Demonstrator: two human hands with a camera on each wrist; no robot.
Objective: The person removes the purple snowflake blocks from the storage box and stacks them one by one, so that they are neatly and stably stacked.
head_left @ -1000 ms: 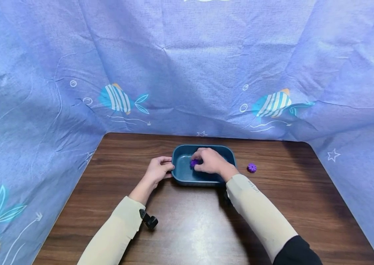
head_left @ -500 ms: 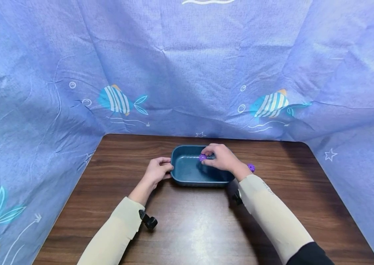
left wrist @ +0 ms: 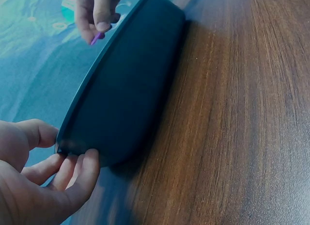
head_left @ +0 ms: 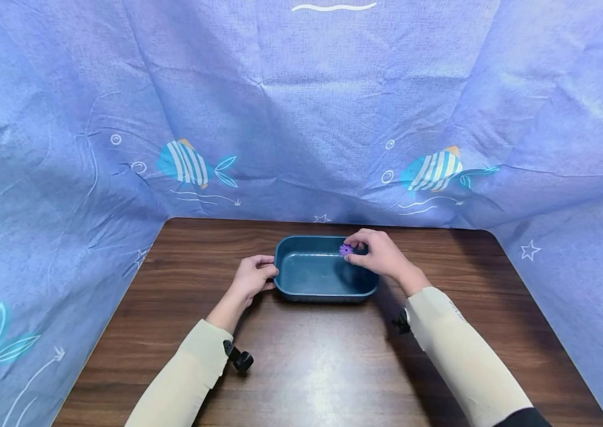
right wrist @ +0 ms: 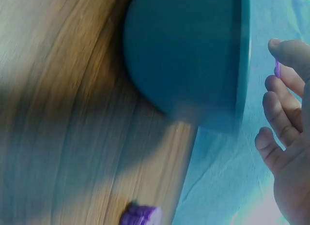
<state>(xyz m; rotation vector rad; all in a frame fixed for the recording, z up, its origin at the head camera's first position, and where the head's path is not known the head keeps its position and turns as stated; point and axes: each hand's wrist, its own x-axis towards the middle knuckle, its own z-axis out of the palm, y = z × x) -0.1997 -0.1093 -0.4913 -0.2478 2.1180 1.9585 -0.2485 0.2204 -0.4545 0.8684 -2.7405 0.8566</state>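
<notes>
A dark teal rectangular box [head_left: 314, 279] with rounded corners stands on the table, its inside facing up. At its left end my left hand [head_left: 252, 277] grips the rim, thumb at the edge and fingers against the outer wall. Over the box's right half, my right hand [head_left: 381, 255] pinches a small purple notched disc [head_left: 346, 250] between thumb and fingertips. The right wrist view shows that disc [right wrist: 277, 68] edge-on, thin and flat. A short stack of purple discs [right wrist: 140, 216] sits on the table off the box's right end; my right arm covers it in the head view.
The brown wood-grain table [head_left: 301, 350] has rounded far corners. A blue cloth [head_left: 322, 118] printed with fish hangs behind it and at both sides. Each wrist wears a small black camera, one of them the left wrist camera [head_left: 239, 359].
My right hand has risen from inside the box and moved right, carrying the purple disc. It now hides the spot where the other purple pieces showed. My left hand keeps its place on the box.
</notes>
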